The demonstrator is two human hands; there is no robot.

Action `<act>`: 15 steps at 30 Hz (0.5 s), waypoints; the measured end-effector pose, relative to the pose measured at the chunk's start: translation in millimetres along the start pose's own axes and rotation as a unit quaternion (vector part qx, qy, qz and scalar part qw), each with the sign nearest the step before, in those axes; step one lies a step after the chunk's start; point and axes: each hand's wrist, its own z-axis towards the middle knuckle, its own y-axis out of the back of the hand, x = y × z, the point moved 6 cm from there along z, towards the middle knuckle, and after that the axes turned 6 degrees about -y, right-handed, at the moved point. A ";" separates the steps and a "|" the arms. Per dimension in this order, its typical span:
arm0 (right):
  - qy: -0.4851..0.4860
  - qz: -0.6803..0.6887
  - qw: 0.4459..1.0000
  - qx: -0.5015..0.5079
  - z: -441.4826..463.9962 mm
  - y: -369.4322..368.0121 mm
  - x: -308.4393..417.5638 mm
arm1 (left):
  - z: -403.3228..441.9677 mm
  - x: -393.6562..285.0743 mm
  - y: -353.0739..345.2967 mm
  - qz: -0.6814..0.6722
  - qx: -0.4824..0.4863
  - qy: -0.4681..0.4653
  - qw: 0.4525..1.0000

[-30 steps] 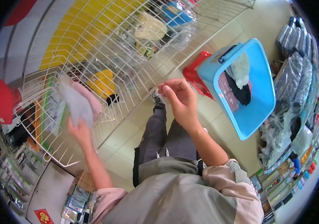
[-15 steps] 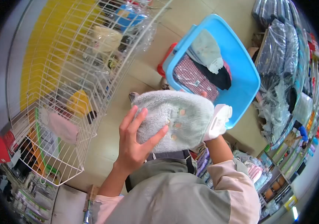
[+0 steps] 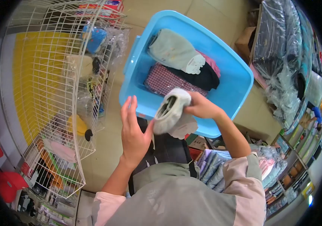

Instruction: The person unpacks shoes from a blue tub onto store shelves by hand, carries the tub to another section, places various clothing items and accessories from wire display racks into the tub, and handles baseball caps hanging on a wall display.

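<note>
A light-grey plush fabric item (image 3: 167, 117) with a white cuff-like rim and a dark opening is in my right hand (image 3: 202, 105), tilted over the near edge of a blue plastic bin (image 3: 234, 96). A pale card tag (image 3: 184, 127) hangs below it. My left hand (image 3: 135, 126) is at its left, fingers spread, the thumb near or touching the rim; I cannot tell which. Inside the bin lie a similar grey-green plush item (image 3: 174, 47) with a scalloped white tag, a red checked cloth in plastic (image 3: 164, 80), a black cloth (image 3: 206, 77) and something pink (image 3: 210, 63).
On the left stands a white wire rack (image 3: 79, 150) with bagged goods, including a yellow item (image 3: 77, 125). Plastic-wrapped dark goods (image 3: 275, 37) line the right side. Folded fabrics (image 3: 213, 169) are stacked beside my right elbow.
The plush item has turned from its broad patched face to its opening. My left hand has come off its surface. The bin appears larger and further left in view.
</note>
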 end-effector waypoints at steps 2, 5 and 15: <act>0.029 -0.078 0.993 -0.086 26.3 16.4 -10.6 | 10.5 -4.8 -11.4 -0.012 -0.013 0.021 1.000; 0.038 -0.186 0.967 -0.171 78.5 34.8 -31.7 | 21.3 -9.4 -19.5 -0.009 -0.032 0.035 0.999; -0.026 -0.298 0.923 -0.243 180.4 29.0 -84.4 | 12.5 -3.7 -20.0 -0.041 -0.039 0.096 0.994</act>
